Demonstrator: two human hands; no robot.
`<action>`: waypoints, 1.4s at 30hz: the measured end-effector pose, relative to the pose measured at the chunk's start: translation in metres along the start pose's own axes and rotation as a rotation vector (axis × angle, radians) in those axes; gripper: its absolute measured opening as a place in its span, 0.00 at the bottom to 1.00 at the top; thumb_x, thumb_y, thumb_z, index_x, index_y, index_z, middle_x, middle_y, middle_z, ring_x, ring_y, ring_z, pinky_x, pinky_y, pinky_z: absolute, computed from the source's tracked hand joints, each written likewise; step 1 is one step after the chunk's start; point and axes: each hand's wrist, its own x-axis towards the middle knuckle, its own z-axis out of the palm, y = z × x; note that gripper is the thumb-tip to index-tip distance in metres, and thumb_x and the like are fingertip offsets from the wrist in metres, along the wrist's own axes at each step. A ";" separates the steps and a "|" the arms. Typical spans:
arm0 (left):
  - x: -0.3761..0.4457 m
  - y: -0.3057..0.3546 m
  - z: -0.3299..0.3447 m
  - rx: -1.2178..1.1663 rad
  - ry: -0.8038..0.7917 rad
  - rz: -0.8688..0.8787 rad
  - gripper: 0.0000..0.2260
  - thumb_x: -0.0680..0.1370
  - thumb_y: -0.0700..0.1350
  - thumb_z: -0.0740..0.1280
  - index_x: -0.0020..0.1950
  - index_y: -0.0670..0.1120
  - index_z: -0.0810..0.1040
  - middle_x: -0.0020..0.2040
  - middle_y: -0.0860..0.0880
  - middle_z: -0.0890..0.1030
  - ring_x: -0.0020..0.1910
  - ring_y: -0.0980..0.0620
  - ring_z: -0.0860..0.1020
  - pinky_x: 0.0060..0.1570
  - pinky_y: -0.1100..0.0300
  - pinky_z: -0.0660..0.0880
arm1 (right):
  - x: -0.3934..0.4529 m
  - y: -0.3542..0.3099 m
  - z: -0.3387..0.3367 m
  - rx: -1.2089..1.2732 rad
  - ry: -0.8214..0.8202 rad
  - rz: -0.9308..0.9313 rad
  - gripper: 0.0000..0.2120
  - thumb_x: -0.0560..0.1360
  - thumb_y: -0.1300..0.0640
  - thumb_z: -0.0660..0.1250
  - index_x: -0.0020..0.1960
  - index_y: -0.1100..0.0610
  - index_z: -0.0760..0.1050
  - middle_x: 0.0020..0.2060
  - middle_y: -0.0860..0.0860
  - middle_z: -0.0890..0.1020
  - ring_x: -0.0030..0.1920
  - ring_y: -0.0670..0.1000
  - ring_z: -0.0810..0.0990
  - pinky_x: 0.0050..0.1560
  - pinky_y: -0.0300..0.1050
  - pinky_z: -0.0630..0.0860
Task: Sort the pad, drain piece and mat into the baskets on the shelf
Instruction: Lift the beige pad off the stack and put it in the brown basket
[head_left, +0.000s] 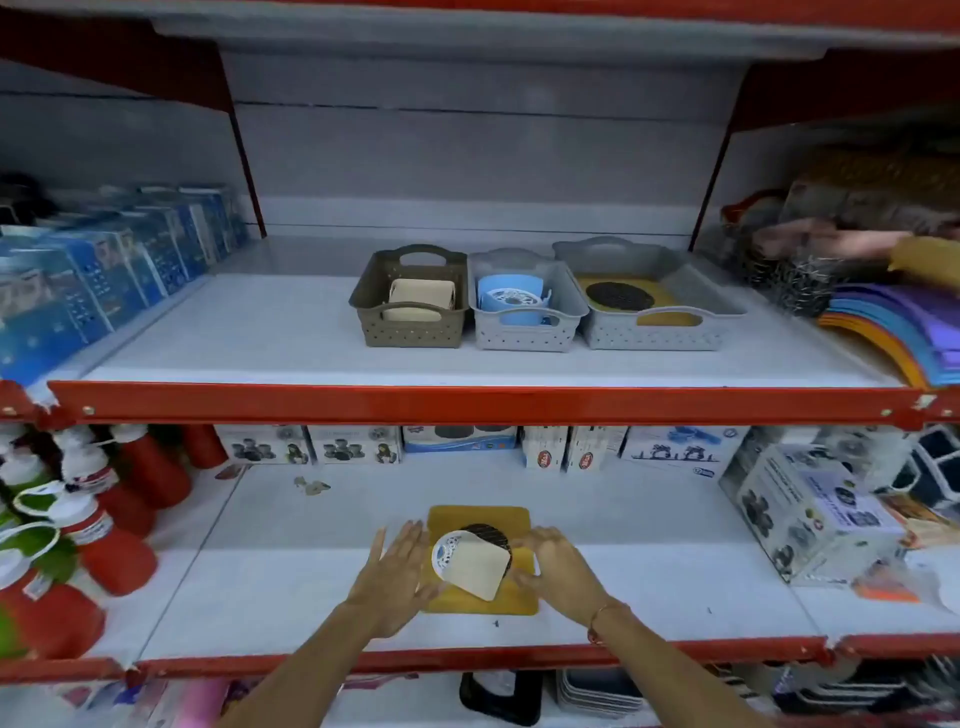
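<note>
On the lower shelf (675, 587) a small stack sits between the two hands. At the bottom lies the yellow mat (447, 525), with a dark round ribbed disc on it; over that, a white drain piece (443, 552) with a blue pattern; on top, the cream pad (479, 567), tilted so its long axis runs from about 11 o'clock to 5 o'clock.

The left hand (395, 571) flanks the stack at 9 o'clock, fingers straight and spread, its grip apart and closed on nothing; the fingertips lie just beside the drain piece's rim. The right hand (558, 569) is at 3 o'clock, fingers curled toward the pad's right edge; whether they already pinch it I cannot tell.

From either hand the pad lies inward, toward the middle, and both hands are about equally near, the right looking a little more committed. Being topmost, the pad is probably the first to lift.

On the upper shelf, at 12 o'clock from the stack, stand three baskets: a brown basket (410, 327) holding cream pads, a middle grey basket (524, 338) with blue drain pieces, and a wide grey basket (654, 340) with a yellow mat and dark disc.
</note>
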 end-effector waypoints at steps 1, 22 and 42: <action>0.005 -0.003 0.001 -0.011 -0.031 0.007 0.62 0.50 0.73 0.16 0.76 0.40 0.41 0.78 0.44 0.42 0.77 0.49 0.40 0.60 0.57 0.18 | 0.006 0.002 0.005 0.021 -0.058 0.048 0.26 0.74 0.51 0.68 0.70 0.56 0.69 0.67 0.56 0.73 0.69 0.53 0.67 0.68 0.43 0.66; 0.023 -0.002 0.020 0.012 -0.160 -0.026 0.33 0.80 0.61 0.45 0.77 0.42 0.44 0.78 0.44 0.45 0.77 0.50 0.41 0.73 0.51 0.38 | 0.030 -0.005 0.033 -0.045 -0.016 0.137 0.38 0.63 0.45 0.71 0.68 0.56 0.66 0.60 0.53 0.76 0.63 0.53 0.71 0.54 0.45 0.77; -0.080 0.014 -0.119 -0.214 0.775 0.254 0.24 0.80 0.57 0.49 0.58 0.46 0.79 0.55 0.51 0.82 0.56 0.53 0.79 0.60 0.63 0.70 | -0.063 -0.086 -0.135 0.097 0.283 -0.266 0.41 0.60 0.41 0.77 0.70 0.49 0.67 0.60 0.41 0.75 0.61 0.43 0.73 0.65 0.42 0.72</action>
